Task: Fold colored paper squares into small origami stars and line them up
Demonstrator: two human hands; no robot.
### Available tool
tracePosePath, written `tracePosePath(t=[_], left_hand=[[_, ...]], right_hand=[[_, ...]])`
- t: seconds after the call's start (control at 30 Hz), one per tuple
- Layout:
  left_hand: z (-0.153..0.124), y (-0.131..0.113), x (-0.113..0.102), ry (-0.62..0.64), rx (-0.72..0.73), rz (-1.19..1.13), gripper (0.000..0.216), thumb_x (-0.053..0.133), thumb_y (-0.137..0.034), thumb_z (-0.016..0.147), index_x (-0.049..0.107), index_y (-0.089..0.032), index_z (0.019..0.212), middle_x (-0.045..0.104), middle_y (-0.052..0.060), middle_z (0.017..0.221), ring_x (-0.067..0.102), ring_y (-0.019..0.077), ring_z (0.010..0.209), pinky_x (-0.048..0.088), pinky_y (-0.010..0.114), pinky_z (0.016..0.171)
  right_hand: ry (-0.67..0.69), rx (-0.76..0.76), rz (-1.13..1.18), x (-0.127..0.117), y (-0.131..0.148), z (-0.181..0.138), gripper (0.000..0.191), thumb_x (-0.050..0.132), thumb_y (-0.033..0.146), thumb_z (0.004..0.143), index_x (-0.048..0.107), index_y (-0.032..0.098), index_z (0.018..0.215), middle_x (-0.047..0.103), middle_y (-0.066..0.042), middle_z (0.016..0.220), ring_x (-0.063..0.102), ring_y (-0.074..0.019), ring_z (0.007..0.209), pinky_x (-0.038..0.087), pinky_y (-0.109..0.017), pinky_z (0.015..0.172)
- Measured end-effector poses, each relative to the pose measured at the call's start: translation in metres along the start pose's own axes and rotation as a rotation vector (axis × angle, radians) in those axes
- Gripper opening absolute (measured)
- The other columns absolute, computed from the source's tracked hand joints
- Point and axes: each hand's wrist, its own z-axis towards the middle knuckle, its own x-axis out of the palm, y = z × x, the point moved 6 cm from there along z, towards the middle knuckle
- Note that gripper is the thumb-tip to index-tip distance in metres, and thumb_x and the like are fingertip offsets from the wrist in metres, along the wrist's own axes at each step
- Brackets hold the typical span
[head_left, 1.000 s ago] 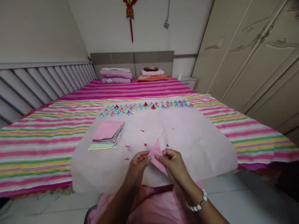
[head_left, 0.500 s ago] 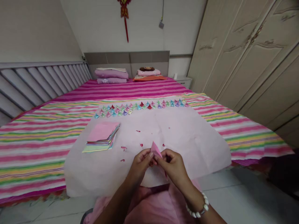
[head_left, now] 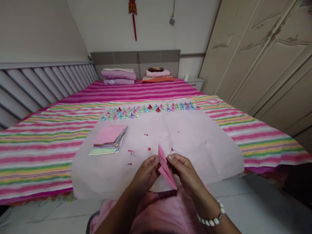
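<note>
Between my two hands is a folded sheet of pink paper [head_left: 166, 172], held tilted above the near edge of a large pale sheet [head_left: 209, 156]. My left hand [head_left: 149, 167] pinches its left side between thumb and fingers. On the right side, my right hand [head_left: 181, 167] grips the same paper, with the fingertips partly hidden behind it. A stack of coloured square papers [head_left: 110, 134], pink on top, lies to the left. Small red scraps [head_left: 131, 151] are scattered on the pale sheet beyond my hands.
Rows of small folded paper pieces [head_left: 149, 108] in several colours line the far edge of the pale sheet. Underneath is a bed with a striped cover [head_left: 44, 143]. Folded bedding [head_left: 119, 76] sits by the headboard. A wardrobe [head_left: 255, 58] stands on the right.
The pink paper has turned and opened out, so more of its long folded face shows. My fingers have moved apart to its two sides. The view has shifted slightly.
</note>
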Motion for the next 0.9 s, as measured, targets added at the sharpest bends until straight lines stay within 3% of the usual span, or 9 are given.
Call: tracePosePath(t=[0.37,0.7,0.9], left_hand=[[-0.0038,0.0019,0.0026,0.058,-0.001,0.068,0.018,0.054,-0.029,0.086,0.057,-0.015,0.075,0.066,0.005,0.066,0.065,0.0179,0.07,0.047,0.03,0.071],[-0.0045,0.0009,0.0028,0.079,0.01,0.079,0.018,0.052,-0.03,0.087,0.058,-0.015,0.078,0.065,0.006,0.066,0.064,0.0175,0.07,0.046,0.029,0.069],[-0.0022,0.0038,-0.0046,0.007,-0.006,0.093,0.02,0.059,-0.034,0.082,0.059,-0.015,0.076,0.058,0.001,0.059,0.058,0.0134,0.06,0.043,0.026,0.064]], right_hand=[[-0.022,0.049,-0.011,-0.0013,-0.0021,0.0025,0.029,0.078,0.038,0.063,0.06,0.015,0.065,0.055,0.003,0.049,0.043,-0.0073,0.044,0.03,-0.02,0.046],[0.002,0.08,0.032,-0.0007,-0.007,0.0039,0.027,0.075,0.037,0.066,0.058,0.016,0.063,0.051,0.005,0.044,0.041,-0.0061,0.042,0.026,-0.02,0.045],[-0.015,0.037,-0.021,-0.0017,-0.0043,0.0036,0.023,0.07,0.037,0.068,0.059,0.017,0.067,0.054,0.004,0.048,0.044,-0.0087,0.044,0.032,-0.022,0.047]])
